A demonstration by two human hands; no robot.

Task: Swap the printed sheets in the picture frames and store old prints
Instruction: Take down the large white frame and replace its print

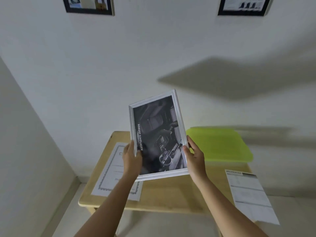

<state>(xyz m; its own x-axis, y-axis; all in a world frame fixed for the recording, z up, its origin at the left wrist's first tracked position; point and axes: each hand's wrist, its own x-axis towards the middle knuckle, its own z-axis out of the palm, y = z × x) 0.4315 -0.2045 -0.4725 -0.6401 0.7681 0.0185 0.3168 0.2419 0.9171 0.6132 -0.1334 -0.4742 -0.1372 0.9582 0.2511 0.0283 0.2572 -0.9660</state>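
Head view: the white picture frame (158,135) sits mid-picture, long axis upright. The left hand (131,158) and right hand (195,157) each grip a lower side edge, equally near.

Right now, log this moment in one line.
left hand, right hand: grip white picture frame | inside: dark printed sheet | below: wooden table

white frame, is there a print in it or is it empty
Filled: a dark print reading ROBUST SIMPLICITY fills the white frame, gripped by the left hand and right hand.
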